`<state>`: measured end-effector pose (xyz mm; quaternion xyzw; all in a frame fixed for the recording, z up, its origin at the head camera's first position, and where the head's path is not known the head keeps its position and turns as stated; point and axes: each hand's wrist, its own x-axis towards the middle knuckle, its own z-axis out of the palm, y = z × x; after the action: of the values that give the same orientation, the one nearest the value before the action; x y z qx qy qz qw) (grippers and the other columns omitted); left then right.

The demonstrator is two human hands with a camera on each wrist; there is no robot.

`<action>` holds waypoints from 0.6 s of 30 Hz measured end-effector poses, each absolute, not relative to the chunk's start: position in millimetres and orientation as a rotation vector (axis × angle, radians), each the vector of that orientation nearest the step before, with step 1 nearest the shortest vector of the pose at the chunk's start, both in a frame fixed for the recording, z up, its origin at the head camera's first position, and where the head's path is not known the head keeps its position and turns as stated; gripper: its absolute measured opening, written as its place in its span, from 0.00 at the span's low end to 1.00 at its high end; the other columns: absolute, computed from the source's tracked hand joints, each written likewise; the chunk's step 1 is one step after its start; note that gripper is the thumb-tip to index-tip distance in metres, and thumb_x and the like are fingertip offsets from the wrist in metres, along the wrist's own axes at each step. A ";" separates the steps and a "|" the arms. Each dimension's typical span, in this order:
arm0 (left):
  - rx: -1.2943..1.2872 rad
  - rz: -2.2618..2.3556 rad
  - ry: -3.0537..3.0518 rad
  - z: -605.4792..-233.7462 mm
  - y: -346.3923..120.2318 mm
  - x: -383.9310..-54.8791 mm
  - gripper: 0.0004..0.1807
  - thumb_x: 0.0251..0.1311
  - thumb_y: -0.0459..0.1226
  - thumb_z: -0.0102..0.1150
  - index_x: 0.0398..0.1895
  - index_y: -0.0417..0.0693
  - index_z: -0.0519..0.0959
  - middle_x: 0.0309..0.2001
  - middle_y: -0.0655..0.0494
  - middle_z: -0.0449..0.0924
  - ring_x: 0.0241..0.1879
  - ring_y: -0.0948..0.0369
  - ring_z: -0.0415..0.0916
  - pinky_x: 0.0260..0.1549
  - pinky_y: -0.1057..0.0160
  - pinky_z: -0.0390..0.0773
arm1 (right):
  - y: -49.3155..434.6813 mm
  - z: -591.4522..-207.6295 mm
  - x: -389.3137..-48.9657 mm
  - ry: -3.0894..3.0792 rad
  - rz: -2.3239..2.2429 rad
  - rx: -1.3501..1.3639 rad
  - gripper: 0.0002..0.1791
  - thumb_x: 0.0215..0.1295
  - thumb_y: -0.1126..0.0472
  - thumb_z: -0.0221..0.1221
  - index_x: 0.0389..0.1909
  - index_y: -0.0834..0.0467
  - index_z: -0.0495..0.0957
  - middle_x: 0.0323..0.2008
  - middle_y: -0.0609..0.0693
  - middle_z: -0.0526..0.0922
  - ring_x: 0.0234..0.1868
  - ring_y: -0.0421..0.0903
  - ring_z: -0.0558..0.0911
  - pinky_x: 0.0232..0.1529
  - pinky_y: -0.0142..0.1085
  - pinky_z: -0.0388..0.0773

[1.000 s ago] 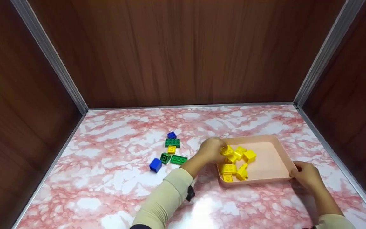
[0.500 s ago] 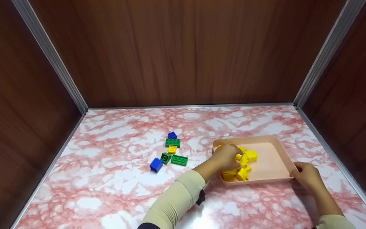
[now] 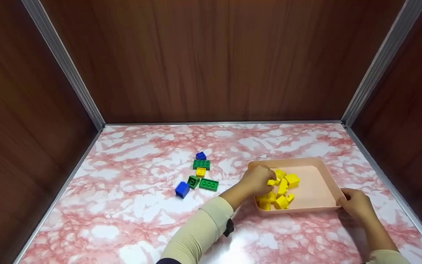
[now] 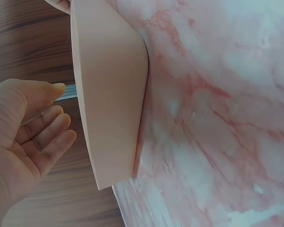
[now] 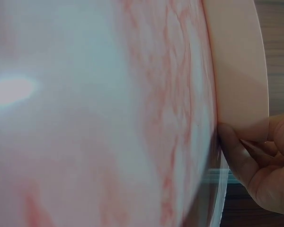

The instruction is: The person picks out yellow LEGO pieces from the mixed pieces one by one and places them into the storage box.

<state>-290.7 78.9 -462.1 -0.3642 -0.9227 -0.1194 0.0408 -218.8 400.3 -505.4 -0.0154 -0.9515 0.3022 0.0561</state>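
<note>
In the head view my left hand [image 3: 258, 180] hovers over the left side of a peach tray [image 3: 315, 187], beside a pile of yellow toy bricks [image 3: 282, 187]. The left wrist view shows that hand [image 4: 31, 137] with loosely bent fingers just beyond the tray wall [image 4: 109, 94]; no brick is visible between thumb and fingers. From above, the hand hides part of the pile. My right hand [image 3: 357, 205] grips the tray's near right corner. Its thumb and fingers pinch the tray wall [image 5: 241, 71] in the right wrist view.
Left of the tray lie a small blue brick [image 3: 201, 156], a green brick [image 3: 201, 164], a yellow brick [image 3: 200, 172], a dark green brick [image 3: 193, 182], a long green brick [image 3: 209, 184] and a larger blue brick [image 3: 182, 190]. Brown panels [image 3: 225, 62] enclose the marbled table [image 3: 123, 212].
My left hand moves right from the tray's left rim over the bricks, then slightly back left. Several yellow bricks shift in the tray. My right hand keeps its grip on the corner.
</note>
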 end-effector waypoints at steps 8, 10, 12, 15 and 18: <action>-0.996 -0.405 -2.827 -468.6 48.9 -295.6 0.07 0.54 0.39 0.67 0.36 0.54 0.88 0.36 0.65 0.85 0.38 0.63 0.80 0.36 0.65 0.78 | 399.1 -506.5 -218.7 -2.875 0.941 -0.061 0.19 0.58 0.70 0.54 0.49 0.77 0.76 0.33 0.64 0.83 0.34 0.53 0.78 0.39 0.48 0.74; -0.924 -0.429 -2.842 -471.5 36.5 -300.3 0.07 0.52 0.37 0.66 0.36 0.54 0.88 0.34 0.63 0.85 0.36 0.61 0.80 0.36 0.63 0.78 | 398.9 -506.9 -218.1 -2.877 0.955 -0.070 0.19 0.58 0.70 0.53 0.49 0.77 0.76 0.32 0.63 0.83 0.33 0.52 0.78 0.38 0.46 0.74; -0.840 -0.473 -2.858 -474.2 22.2 -305.1 0.08 0.51 0.35 0.65 0.36 0.52 0.88 0.34 0.59 0.84 0.36 0.58 0.80 0.36 0.62 0.78 | 399.0 -507.2 -217.6 -2.879 0.972 -0.078 0.19 0.58 0.70 0.53 0.49 0.77 0.75 0.32 0.63 0.83 0.33 0.51 0.79 0.37 0.45 0.74; -0.719 -0.508 -2.871 -477.6 -2.1 -312.8 0.09 0.50 0.33 0.64 0.35 0.50 0.87 0.34 0.58 0.84 0.36 0.57 0.80 0.36 0.60 0.79 | 399.1 -507.2 -216.8 -2.878 0.985 -0.080 0.20 0.57 0.70 0.53 0.50 0.78 0.75 0.33 0.63 0.83 0.33 0.51 0.79 0.36 0.44 0.74; -0.600 -0.521 -2.886 -478.8 -27.6 -318.6 0.10 0.51 0.32 0.61 0.36 0.48 0.87 0.36 0.56 0.85 0.38 0.55 0.82 0.36 0.57 0.80 | 399.5 -506.7 -216.2 -2.875 0.992 -0.078 0.20 0.58 0.70 0.54 0.50 0.78 0.74 0.34 0.64 0.83 0.33 0.51 0.78 0.36 0.43 0.74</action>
<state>-318.6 -27.6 -478.8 -0.1999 -0.9615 -0.1735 0.0742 -216.2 399.5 -506.7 -0.0258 -0.9438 0.3257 0.0497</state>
